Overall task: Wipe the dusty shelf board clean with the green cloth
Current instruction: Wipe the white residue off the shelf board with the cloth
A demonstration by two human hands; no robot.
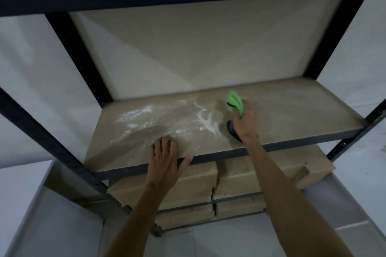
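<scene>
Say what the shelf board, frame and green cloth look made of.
The shelf board looks like fibreboard or particleboard: matt tan, no grain visible. The frame is probably painted metal, with rows of punched holes. The green cloth is soft fabric, maybe microfibre; it bunches in folds.

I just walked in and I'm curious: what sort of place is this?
Likely a storeroom: a dark metal rack with a dusty shelf board, cardboard boxes stacked below it, bare pale walls around.

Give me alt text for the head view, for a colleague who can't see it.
The right hand grips a green cloth over the shelf board, just right of white dust streaks; the left hand rests open on the board's front edge. Cardboard boxes sit on the shelf below.
</scene>
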